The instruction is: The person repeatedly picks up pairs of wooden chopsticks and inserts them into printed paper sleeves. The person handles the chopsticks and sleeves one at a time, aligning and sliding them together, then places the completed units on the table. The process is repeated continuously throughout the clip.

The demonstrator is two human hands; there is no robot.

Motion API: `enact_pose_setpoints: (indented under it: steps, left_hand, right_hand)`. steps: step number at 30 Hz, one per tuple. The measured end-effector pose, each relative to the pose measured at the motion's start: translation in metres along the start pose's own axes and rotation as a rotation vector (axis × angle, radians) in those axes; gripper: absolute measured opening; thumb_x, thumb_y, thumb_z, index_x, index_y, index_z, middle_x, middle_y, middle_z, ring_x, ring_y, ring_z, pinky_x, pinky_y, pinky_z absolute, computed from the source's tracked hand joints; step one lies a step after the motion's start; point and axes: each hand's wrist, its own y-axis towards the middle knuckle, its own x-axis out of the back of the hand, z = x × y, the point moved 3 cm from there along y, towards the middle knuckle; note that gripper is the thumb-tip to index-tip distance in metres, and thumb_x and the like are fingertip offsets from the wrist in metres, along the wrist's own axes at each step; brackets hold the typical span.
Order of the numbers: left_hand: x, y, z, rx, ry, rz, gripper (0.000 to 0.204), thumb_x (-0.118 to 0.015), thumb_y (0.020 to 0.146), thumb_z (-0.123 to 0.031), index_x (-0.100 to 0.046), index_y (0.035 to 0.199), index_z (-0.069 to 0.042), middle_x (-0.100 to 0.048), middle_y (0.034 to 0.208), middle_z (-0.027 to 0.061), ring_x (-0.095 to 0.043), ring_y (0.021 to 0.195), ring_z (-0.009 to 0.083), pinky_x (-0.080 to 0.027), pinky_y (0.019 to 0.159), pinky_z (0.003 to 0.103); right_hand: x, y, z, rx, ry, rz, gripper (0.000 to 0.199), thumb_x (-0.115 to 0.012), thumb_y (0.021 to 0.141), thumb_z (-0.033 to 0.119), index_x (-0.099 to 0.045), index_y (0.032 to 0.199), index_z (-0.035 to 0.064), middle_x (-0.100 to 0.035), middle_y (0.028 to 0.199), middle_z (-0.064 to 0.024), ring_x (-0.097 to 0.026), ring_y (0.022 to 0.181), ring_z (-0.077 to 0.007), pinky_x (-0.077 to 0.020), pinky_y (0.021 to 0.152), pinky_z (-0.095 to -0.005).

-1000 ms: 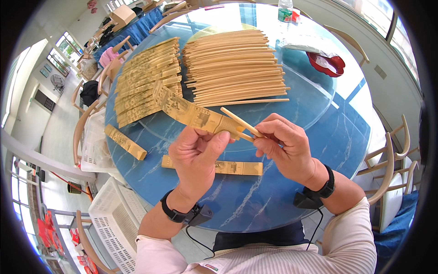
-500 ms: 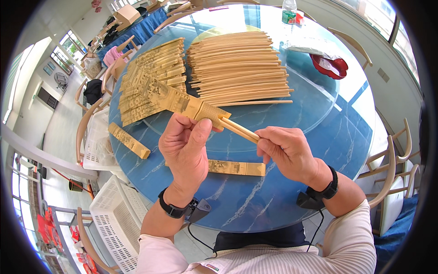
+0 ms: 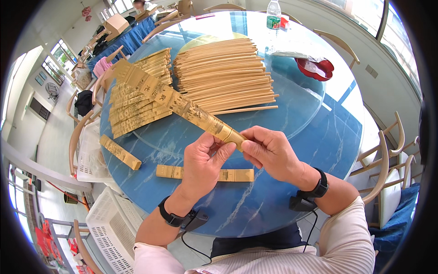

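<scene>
Slanting up to the left over the table is a gold printed paper chopstick sleeve (image 3: 182,107), gripped near its lower end by both hands. My left hand (image 3: 202,163) pinches it between thumb and fingers. Touching the very end is my right hand (image 3: 274,153), thumb and fingers closed on it; no chopsticks show outside the sleeve. Behind lie a fanned pile of gold sleeves (image 3: 137,112) and, beside it, a wide stack of wooden chopsticks (image 3: 223,75). One filled-looking sleeve (image 3: 120,152) rests at the left; another sleeve (image 3: 238,175) lies nearer, partly hidden by my left hand.
The round blue marbled table (image 3: 319,155) carries a glass turntable. At its far right stand a water bottle (image 3: 273,16) and a red dish (image 3: 312,68) with a plastic bag. White plastic crates (image 3: 109,223) sit at the lower left. Wooden chairs (image 3: 385,160) surround the table.
The chopsticks that stuck out of the sleeve's end have gone in out of sight. My right hand has moved left up to the sleeve, beside my left hand.
</scene>
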Motion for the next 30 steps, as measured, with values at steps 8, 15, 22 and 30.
enact_pose_setpoints:
  steps: [8,15,22,30]
  left_hand:
    - [0.007,0.005,-0.004,-0.073,-0.314,-0.082,0.025,-0.075,0.104,-0.016,-0.068,0.122,-0.001,-0.076,0.106,0.0099,-0.070,0.092,0.0125,-0.056,0.075,0.026]
    - [0.043,0.016,-0.008,-0.248,-0.395,-0.278,0.019,-0.060,0.113,-0.018,-0.068,0.118,-0.003,-0.078,0.110,0.0157,-0.075,0.101,0.0228,-0.061,0.087,0.036]
    - [0.045,0.020,-0.003,-0.163,-0.630,-0.309,0.017,-0.049,0.116,-0.015,-0.057,0.124,-0.003,-0.074,0.116,0.0180,-0.076,0.106,0.0277,-0.064,0.092,0.040]
    - [0.007,0.010,0.009,-0.004,-0.648,-0.175,0.021,-0.052,0.116,-0.021,-0.057,0.124,-0.002,-0.074,0.117,0.0172,-0.075,0.108,0.0273,-0.062,0.095,0.042]
  right_hand:
    - [-0.006,-0.004,-0.002,0.125,-0.062,-0.006,0.037,-0.070,0.105,0.013,-0.057,0.136,-0.0018,-0.062,0.086,-0.0034,-0.058,0.076,-0.0089,-0.0494,0.066,-0.0286]
    - [-0.003,-0.002,-0.001,0.046,-0.311,0.027,0.025,-0.065,0.106,0.003,-0.061,0.130,-0.0020,-0.064,0.086,-0.0032,-0.059,0.069,-0.0069,-0.0492,0.059,-0.0242]
    - [-0.011,0.001,-0.004,-0.078,-0.241,0.045,0.009,-0.065,0.104,0.005,-0.070,0.101,-0.0024,-0.065,0.076,-0.0034,-0.055,0.060,-0.0076,-0.0455,0.054,-0.0261]
    - [-0.021,-0.002,-0.011,-0.115,-0.094,0.005,0.012,-0.065,0.103,0.000,-0.071,0.111,-0.0036,-0.069,0.080,-0.0053,-0.059,0.061,-0.0068,-0.0439,0.053,-0.0223]
